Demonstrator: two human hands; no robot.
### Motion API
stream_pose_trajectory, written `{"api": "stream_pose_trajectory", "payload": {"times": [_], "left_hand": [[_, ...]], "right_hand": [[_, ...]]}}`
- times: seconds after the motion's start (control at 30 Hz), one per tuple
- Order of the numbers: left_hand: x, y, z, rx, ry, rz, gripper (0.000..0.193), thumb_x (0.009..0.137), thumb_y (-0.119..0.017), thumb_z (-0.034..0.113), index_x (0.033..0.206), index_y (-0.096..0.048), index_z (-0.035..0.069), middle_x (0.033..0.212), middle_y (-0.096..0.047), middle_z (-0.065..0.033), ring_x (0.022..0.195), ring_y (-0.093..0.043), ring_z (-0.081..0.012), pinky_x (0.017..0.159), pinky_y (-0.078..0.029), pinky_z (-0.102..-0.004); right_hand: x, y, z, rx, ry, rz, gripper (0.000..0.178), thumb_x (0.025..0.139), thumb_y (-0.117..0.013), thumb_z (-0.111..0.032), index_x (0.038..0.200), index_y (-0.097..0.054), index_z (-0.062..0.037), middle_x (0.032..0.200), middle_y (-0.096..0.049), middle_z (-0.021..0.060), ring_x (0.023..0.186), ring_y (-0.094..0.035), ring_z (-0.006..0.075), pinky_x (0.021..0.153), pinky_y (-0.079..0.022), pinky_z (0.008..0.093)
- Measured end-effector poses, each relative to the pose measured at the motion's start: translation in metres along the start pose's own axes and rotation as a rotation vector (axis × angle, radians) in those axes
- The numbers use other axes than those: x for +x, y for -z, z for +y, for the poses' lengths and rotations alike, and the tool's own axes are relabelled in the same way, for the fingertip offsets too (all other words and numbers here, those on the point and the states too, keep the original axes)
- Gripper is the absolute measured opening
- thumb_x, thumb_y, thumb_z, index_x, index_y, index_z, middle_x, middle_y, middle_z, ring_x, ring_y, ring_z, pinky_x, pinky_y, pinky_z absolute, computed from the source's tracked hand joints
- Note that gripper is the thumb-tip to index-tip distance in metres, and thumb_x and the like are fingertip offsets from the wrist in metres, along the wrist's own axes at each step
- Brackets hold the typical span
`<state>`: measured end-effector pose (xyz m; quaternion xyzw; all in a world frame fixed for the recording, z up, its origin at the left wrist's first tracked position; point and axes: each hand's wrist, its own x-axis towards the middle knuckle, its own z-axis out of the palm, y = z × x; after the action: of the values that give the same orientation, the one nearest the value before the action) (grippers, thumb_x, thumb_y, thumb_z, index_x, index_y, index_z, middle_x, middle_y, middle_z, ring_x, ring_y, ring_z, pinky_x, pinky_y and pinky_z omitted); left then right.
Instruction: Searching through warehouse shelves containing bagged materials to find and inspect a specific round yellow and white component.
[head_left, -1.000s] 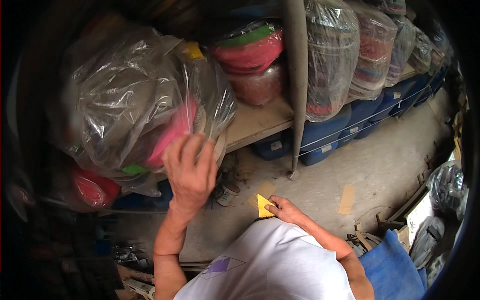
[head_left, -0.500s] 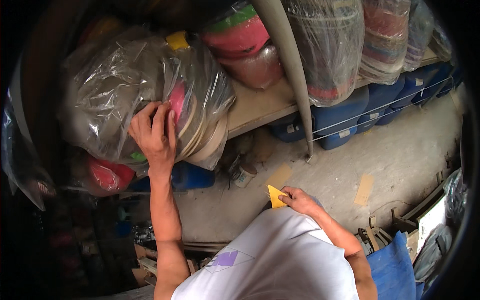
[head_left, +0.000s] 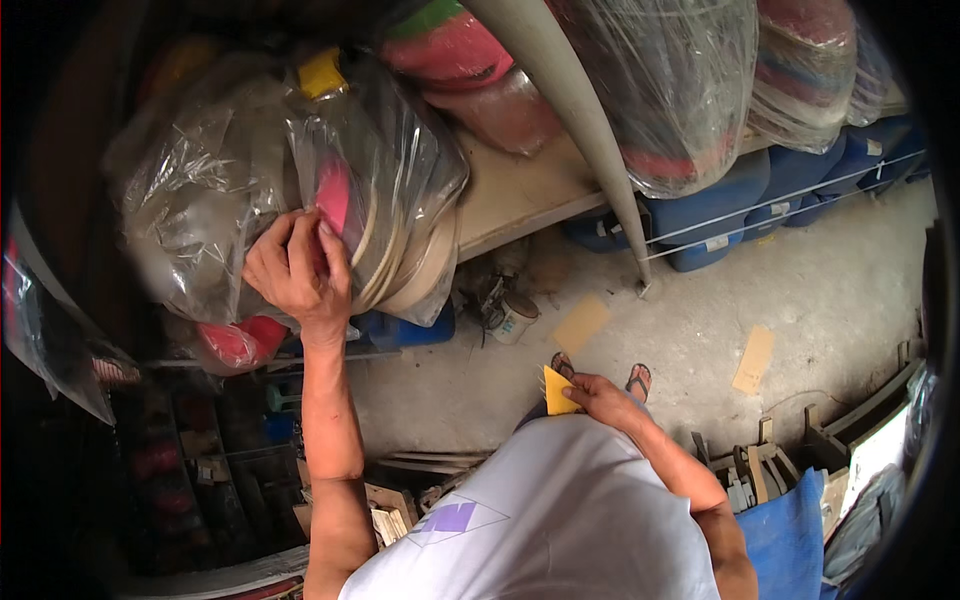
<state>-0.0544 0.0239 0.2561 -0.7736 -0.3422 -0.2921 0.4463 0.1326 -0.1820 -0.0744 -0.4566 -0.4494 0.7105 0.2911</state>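
Observation:
My left hand point(head_left: 300, 268) has its fingers curled into the wrinkled film of a large clear plastic bag point(head_left: 215, 165), beside a bright pink patch point(head_left: 333, 198). Through the film show grey folds and several pale curved bands point(head_left: 385, 250); what they belong to is hard to make out. Lower down, in front of my shirt, my right hand point(head_left: 598, 398) pinches a flat yellow piece point(head_left: 558, 392) with a pointed corner and a jagged left edge. Another yellow piece point(head_left: 321, 73) rests at the top of the bag.
A shelf point(head_left: 525, 205) bears several plastic-wrapped bundles point(head_left: 670, 95), with blue drums point(head_left: 705, 205) below. A grey pole point(head_left: 570, 75) slants down to the floor. Two cardboard pieces point(head_left: 582, 322) and a white bucket point(head_left: 513, 318) are on the floor. Wooden parts point(head_left: 765, 470) and blue cloth point(head_left: 782, 535) lie lower right.
The view has shifted, and two sandalled feet now show beyond my right hand. My left hand stays on the bag beside the pink patch; my right hand keeps hold of the yellow piece.

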Motion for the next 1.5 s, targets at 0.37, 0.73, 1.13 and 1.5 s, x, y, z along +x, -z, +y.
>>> {"api": "stream_pose_trajectory", "payload": {"times": [0.37,0.73,1.13,1.5], "left_hand": [[-0.004,-0.002,-0.001,-0.046,0.011,0.028,0.017,0.078,-0.065,0.004,0.094,-0.069,0.006,0.088,-0.066,-0.0041,0.083,-0.058,-0.023,0.079,-0.039,-0.0352],[-0.01,-0.005,-0.011,-0.218,0.029,0.083,0.018,0.073,-0.067,0.005,0.091,-0.068,0.004,0.084,-0.064,-0.0051,0.075,-0.058,-0.0244,0.068,-0.042,-0.0376],[-0.022,-0.005,-0.025,-0.63,-0.12,0.325,0.024,0.068,-0.062,0.014,0.087,-0.061,-0.001,0.084,-0.055,-0.0097,0.083,-0.056,-0.0245,0.073,-0.048,-0.0345],[-0.172,0.025,-0.118,-1.159,0.413,0.403,0.015,0.08,-0.06,0.001,0.095,-0.063,0.001,0.091,-0.061,-0.0103,0.084,-0.061,-0.0272,0.077,-0.05,-0.0374]], "right_hand": [[0.015,-0.012,-0.029,0.136,-0.043,-0.095,0.024,0.099,-0.055,-0.027,0.09,-0.058,-0.0046,0.069,-0.048,-0.0047,0.065,-0.043,0.0056,0.06,-0.038,0.0256],[0.046,-0.032,-0.058,-0.043,0.028,-0.075,0.024,0.097,-0.056,-0.027,0.091,-0.059,-0.0035,0.071,-0.05,-0.0041,0.069,-0.047,0.0059,0.062,-0.041,0.0263],[0.081,-0.135,-0.112,-0.161,0.06,0.054,0.024,0.095,-0.06,-0.025,0.095,-0.062,-0.001,0.075,-0.055,-0.0024,0.069,-0.045,0.0072,0.061,-0.038,0.0253],[0.091,-0.206,-0.152,-0.264,0.452,0.587,0.017,0.099,-0.055,-0.017,0.096,-0.058,-0.0003,0.082,-0.056,-0.0019,0.075,-0.047,0.0062,0.067,-0.04,0.0227]]}}
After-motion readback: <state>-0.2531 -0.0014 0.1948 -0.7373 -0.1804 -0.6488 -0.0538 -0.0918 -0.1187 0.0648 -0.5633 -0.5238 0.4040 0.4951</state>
